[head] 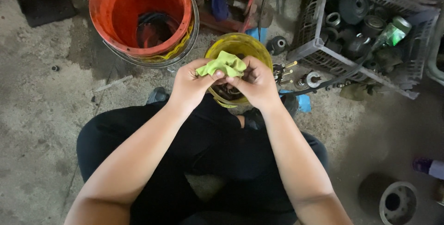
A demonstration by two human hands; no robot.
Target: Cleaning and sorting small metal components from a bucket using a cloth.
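Both hands, left (188, 85) and right (255, 82), pinch a green rag (223, 65) around a hidden part over the yellow tub (240, 45); greasy fingers could drop it in.

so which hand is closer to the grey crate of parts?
Right. The right hand is on the crate's side of the green cloth, though apart from the grey crate; the left hand holds the cloth's far side.
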